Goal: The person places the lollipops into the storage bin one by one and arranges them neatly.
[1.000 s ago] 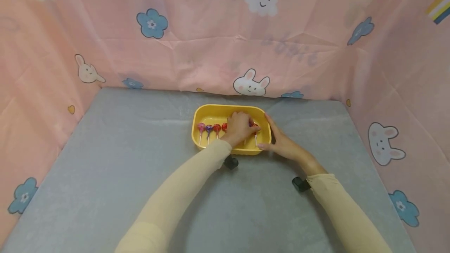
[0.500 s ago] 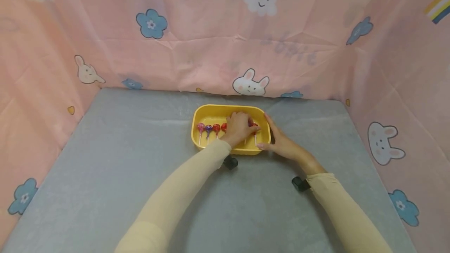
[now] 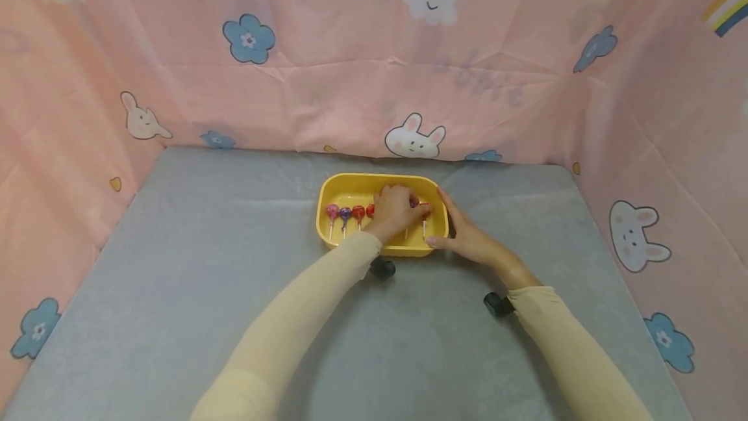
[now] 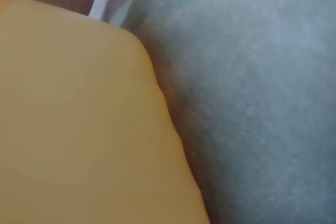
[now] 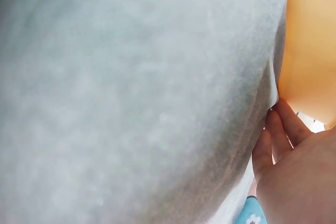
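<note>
A yellow plastic box (image 3: 382,177) holds a row of lollipops, sticks toward me. At its left end lie a pink lollipop (image 3: 332,210), a purple lollipop (image 3: 345,212) and a red lollipop (image 3: 358,212). My left hand (image 3: 391,213) reaches inside with bent fingers and pinches a purple-topped lollipop (image 3: 414,201); its palm hides others. The thumb overlaps a red lollipop (image 3: 424,206) at the right. My right hand (image 3: 473,239) grips the box's right end, thumb at the front corner. In the right wrist view its fingers (image 5: 278,129) lie against the yellow wall.
The box stands on a grey cloth-covered table (image 3: 234,245) near its back edge. A pink printed curtain (image 3: 327,96) hangs behind and along both sides. Below each wrist shows a small black device (image 3: 382,269). The yellow wall (image 4: 79,119) fills much of the left wrist view.
The whole head view has shifted very slightly. Both hands keep their places on the box, with only a tiny movement of the left hand's fingers among the lollipops.
</note>
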